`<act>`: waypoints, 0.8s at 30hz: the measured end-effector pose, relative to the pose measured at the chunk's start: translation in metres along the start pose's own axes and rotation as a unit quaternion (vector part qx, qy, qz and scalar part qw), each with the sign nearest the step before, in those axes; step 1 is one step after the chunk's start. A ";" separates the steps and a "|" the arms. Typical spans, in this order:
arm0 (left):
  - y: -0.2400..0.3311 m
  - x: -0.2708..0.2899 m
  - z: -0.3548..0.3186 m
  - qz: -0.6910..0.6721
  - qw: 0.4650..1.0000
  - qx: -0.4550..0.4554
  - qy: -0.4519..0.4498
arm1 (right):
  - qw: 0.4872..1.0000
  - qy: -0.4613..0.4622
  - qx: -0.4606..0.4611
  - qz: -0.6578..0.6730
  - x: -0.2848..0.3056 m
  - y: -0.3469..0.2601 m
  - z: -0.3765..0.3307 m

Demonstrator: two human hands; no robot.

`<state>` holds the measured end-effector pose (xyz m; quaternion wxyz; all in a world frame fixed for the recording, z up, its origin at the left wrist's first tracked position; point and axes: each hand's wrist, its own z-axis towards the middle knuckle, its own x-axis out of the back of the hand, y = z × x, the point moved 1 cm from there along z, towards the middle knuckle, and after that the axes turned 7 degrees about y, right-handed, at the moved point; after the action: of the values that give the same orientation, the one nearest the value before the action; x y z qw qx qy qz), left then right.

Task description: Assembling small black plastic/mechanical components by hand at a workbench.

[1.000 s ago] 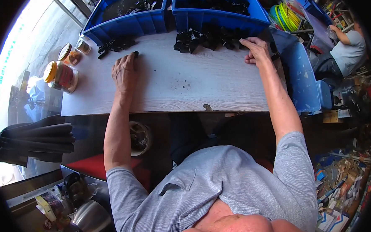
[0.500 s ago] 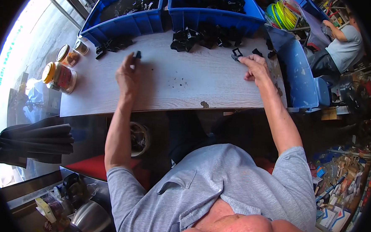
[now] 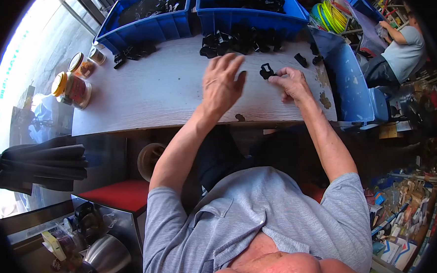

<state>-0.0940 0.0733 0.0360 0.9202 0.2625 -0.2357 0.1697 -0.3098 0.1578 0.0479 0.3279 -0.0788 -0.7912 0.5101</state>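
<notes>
My left hand (image 3: 222, 85) hovers over the middle of the pale table (image 3: 156, 96), its fingers spread and nothing visible in them. Just beyond its fingertips lies a heap of black plastic parts (image 3: 253, 39). Farther right, my right hand (image 3: 293, 85) pinches a small black clip-like part (image 3: 267, 71) with a squarish opening, between thumb and forefinger. A smaller group of black parts (image 3: 131, 55) rests at the far left of the table, and a few loose black pieces (image 3: 300, 59) lie beyond my right hand.
Two blue bins (image 3: 150, 26) (image 3: 249, 22) of black parts line the table's far edge. A lighter blue bin (image 3: 352, 89) stands at the right. Jars (image 3: 71, 90) sit at the left edge. Another person (image 3: 403, 52) works at the far right.
My left hand has swung right from the table's left side, and the small black piece it held no longer shows in it. My right hand has drawn its clip-like part slightly left and nearer.
</notes>
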 end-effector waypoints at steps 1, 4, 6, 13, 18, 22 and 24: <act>0.011 -0.008 0.007 -0.032 0.999 0.004 -0.021 | 1.000 -0.011 0.015 -0.001 0.000 0.001 0.000; 0.005 -0.047 0.009 -0.082 0.994 -0.011 -0.076 | 0.999 -0.030 0.045 -0.006 -0.009 0.003 -0.001; 0.003 -0.059 0.007 -0.110 0.986 -0.034 -0.117 | 0.997 -0.059 0.053 0.009 -0.009 0.008 0.003; -0.022 -0.057 0.005 -0.247 0.943 0.198 -0.103 | 0.993 -0.089 0.074 -0.018 -0.007 -0.001 -0.004; -0.014 -0.054 -0.003 -0.104 0.986 0.112 -0.063 | 0.997 -0.068 0.032 0.006 -0.008 0.003 0.000; -0.002 -0.007 -0.004 -0.010 0.993 0.092 0.071 | 0.999 -0.017 0.011 0.027 -0.009 0.003 -0.003; -0.014 0.019 -0.012 0.100 0.988 0.101 0.055 | 0.999 -0.017 0.024 0.034 -0.010 0.006 -0.002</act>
<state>-0.0676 0.0725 0.0311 0.8788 0.3196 -0.1919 0.2978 -0.3027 0.1580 0.0387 0.2985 -0.0894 -0.7810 0.5413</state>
